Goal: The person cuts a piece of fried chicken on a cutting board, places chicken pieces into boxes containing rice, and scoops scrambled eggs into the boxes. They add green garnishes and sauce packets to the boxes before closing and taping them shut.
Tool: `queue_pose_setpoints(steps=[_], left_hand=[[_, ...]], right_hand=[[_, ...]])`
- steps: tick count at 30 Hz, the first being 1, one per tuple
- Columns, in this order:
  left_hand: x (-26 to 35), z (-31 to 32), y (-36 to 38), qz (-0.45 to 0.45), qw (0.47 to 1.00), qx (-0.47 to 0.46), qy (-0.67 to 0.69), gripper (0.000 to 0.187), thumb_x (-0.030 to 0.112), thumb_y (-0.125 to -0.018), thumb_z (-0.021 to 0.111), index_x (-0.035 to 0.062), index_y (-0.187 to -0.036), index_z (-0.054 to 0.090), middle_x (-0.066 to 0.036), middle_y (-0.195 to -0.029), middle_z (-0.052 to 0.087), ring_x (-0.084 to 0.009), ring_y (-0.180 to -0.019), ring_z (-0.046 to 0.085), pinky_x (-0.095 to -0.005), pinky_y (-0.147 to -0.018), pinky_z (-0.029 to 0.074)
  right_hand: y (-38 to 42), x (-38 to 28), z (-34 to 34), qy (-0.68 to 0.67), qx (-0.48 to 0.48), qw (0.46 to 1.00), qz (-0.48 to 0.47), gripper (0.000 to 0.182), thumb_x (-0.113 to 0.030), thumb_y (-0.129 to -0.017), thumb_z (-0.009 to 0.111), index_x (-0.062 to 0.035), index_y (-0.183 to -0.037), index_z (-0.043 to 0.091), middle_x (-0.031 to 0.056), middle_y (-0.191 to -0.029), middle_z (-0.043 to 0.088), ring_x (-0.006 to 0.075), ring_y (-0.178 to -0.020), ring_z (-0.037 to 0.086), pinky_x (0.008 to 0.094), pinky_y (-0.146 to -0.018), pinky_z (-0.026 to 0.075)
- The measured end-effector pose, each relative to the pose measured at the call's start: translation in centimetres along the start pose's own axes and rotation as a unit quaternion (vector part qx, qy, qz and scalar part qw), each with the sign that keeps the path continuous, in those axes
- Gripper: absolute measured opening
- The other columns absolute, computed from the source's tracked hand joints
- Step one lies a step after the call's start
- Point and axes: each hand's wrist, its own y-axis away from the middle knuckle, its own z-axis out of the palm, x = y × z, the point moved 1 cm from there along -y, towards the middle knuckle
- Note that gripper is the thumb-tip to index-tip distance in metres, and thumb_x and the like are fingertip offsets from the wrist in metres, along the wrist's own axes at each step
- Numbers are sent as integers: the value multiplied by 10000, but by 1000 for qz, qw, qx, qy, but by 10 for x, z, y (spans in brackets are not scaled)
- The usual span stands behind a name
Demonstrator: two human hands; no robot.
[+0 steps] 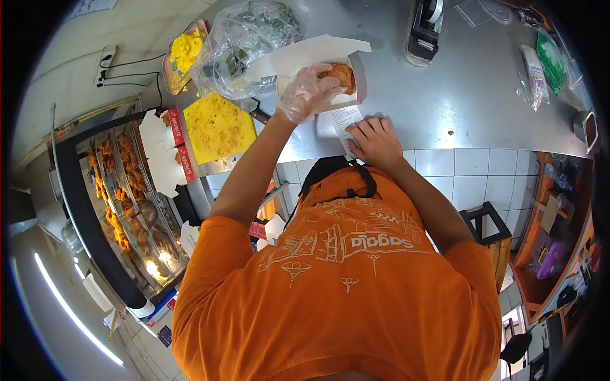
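My left hand [309, 92], in a clear plastic glove, reaches into an open white cardboard box [323, 49] on the steel counter. Its fingers are closed on a golden-brown piece of fried chicken [342, 77] at the box's right side. The palm side is hidden. Just below the box lies a printed paper receipt [345, 120]. My bare right hand [376, 141] rests at the counter's front edge, fingers laid over the receipt's right side. A knife [260, 115] with a dark handle lies left of my left wrist, beside a yellow cutting board [219, 129].
A tray of yellow food [185, 52] and a plastic bag of green leaves [254, 38] stand at the back left. A tape dispenser [424, 35] is at the back right. Left are red-and-white boxes [166, 146] and a lit display case [127, 203] with fried chicken.
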Motion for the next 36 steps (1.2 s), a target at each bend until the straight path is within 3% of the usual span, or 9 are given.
queue_pose_setpoints(steps=[9, 15, 18, 25, 28, 30, 32, 34, 36], left_hand=[[-5, -3, 2, 30, 999, 1, 19, 430, 162, -794, 810, 174, -1184, 629, -132, -1249, 582, -326, -1115, 605, -424, -919, 521], [-9, 13, -48, 76, 960, -239, -127, 554, 322, -877, 700, 143, -1373, 530, -167, -1210, 647, -356, -1107, 623, -416, -962, 505], [9, -42, -70, -161, 954, -243, 65, 439, 336, -916, 678, 95, -1269, 576, -187, -1076, 690, -359, -1017, 663, -436, -907, 524], [-13, -17, -51, -169, 962, -178, 119, 424, 416, -980, 589, 38, -1172, 611, -205, -1030, 699, -404, -956, 666, -464, -880, 527], [2, -10, -38, -127, 988, 29, 86, 354, 381, -971, 590, 67, -1126, 640, -178, -1056, 688, -372, -1000, 661, -449, -895, 523], [34, -52, -30, -110, 992, -52, -28, 306, 312, -938, 604, 82, -1133, 654, -156, -1093, 672, -341, -1066, 643, -438, -928, 513], [34, -48, 8, -63, 989, 79, 110, 336, 310, -898, 631, 71, -1133, 659, -167, -1105, 657, -328, -1076, 639, -433, -949, 503], [36, -26, 52, -118, 990, 67, 49, 320, 294, -903, 607, 89, -1145, 651, -149, -1083, 664, -320, -1065, 646, -426, -928, 514], [44, -50, 35, -83, 983, 125, 101, 335, 258, -879, 597, 91, -1165, 645, -158, -1076, 675, -302, -1037, 658, -408, -861, 529]], right_hand=[[1, -3, 1, -4, 17, 1000, 6, 324, -294, -810, 725, -153, -1091, 645, 31, -1005, 594, 230, -992, 543, 417, -878, 418], [-4, -5, -3, 18, 16, 1000, -18, 308, -272, -817, 712, -150, -1091, 645, 42, -984, 582, 243, -950, 541, 432, -845, 428], [-4, -5, -6, -8, -13, 999, -30, 321, -276, -840, 699, -144, -1127, 644, 46, -989, 579, 250, -967, 535, 435, -852, 413], [-5, -2, -3, 6, -37, 999, -22, 329, -285, -857, 683, -147, -1153, 648, 55, -1023, 601, 265, -989, 535, 438, -875, 403], [-6, -5, -3, -4, -49, 999, -12, 313, -264, -856, 683, -141, -1142, 654, 63, -1028, 613, 277, -1005, 542, 443, -886, 410], [-6, -4, -4, -27, -24, 999, -23, 308, -227, -842, 696, -133, -1133, 656, 72, -1036, 624, 295, -1016, 557, 453, -909, 418], [-6, 11, -4, -121, 26, 990, -66, 367, -109, -847, 685, -51, -1199, 595, 105, -1031, 592, 307, -955, 559, 417, -897, 435], [-12, 30, 2, -236, 154, 941, 187, 531, -141, -934, 640, 46, -1384, 431, 161, -1198, 517, 245, -957, 522, 350, -812, 458], [-53, 31, -31, -99, 135, 971, 174, 595, -176, -969, 615, 44, -1466, 372, 215, -1331, 486, 247, -1002, 541, 353, -790, 486]])
